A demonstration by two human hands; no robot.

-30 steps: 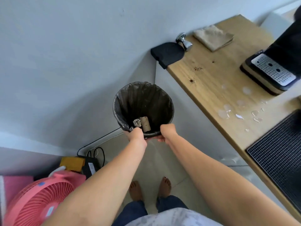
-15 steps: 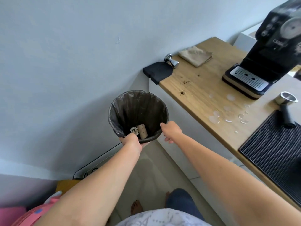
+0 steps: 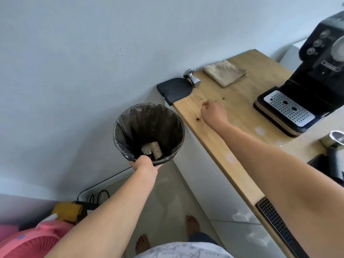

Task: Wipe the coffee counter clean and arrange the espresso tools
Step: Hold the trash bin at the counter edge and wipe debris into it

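Observation:
My left hand (image 3: 145,166) grips the near rim of a black lined trash bin (image 3: 149,127), held up beside the left end of the wooden counter (image 3: 240,146). A cardboard tube lies inside the bin. My right hand (image 3: 214,113) rests on the counter with its fingers curled, next to dark coffee grounds (image 3: 197,119). A black tamping mat (image 3: 174,89) hangs over the counter's corner, with a steel tamper (image 3: 191,76) beside it. A folded beige cloth (image 3: 225,72) lies further back. Pale wet spots (image 3: 259,130) dot the wood.
A black espresso machine (image 3: 316,77) with a perforated drip tray stands at the right. A portafilter (image 3: 337,144) and a ribbed black mat (image 3: 279,226) sit at the right edge. On the floor are a pink fan (image 3: 31,243), cables and a yellow box.
My right hand let go of the bin's rim and moved up onto the counter by the coffee grounds. My left hand alone holds the bin, now closer to the counter's edge.

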